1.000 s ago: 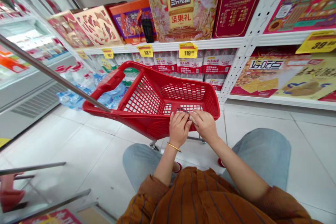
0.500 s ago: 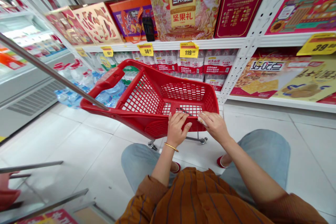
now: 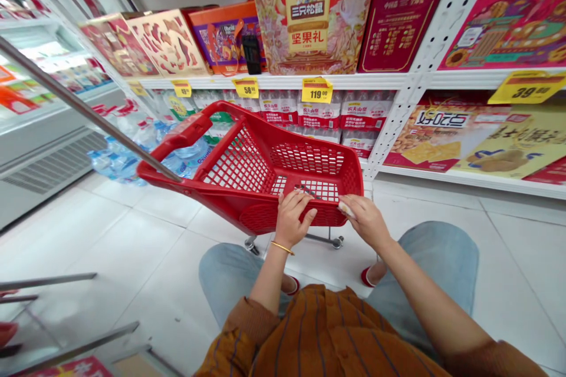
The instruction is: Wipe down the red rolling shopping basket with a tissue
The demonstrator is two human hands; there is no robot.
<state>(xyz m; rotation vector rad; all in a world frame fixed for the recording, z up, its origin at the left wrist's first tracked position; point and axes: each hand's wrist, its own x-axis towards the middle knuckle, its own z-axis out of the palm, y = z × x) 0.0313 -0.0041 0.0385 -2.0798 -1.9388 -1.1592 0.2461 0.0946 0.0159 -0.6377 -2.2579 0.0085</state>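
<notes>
A red plastic rolling shopping basket (image 3: 247, 203) with lattice walls stands between my knees and the shelf. My left hand (image 3: 294, 217) hooks its fingers over the near rim, thumb on the outer side. At the right end of that rim, my right hand (image 3: 366, 221) is closed on a crumpled white wipe (image 3: 346, 210) and presses it against the rim's corner. Much of the wipe is hidden by the fingers. The basket's grey metal pull rod (image 3: 110, 132) slants up to the left, beside its red handle (image 3: 194, 132).
Ahead, a white shelf (image 3: 380, 79) holds gift boxes (image 3: 312, 23), with shrink-wrapped water bottles (image 3: 318, 115) underneath. Large water bottles (image 3: 128, 159) stand left of the basket, near a refrigerated case (image 3: 48, 156). Metal bars (image 3: 48, 280) reach in at the lower left.
My right hand has slid slightly right along the rim with the wipe, toward the corner. My left hand stays on the rim. The view has shifted a little.
</notes>
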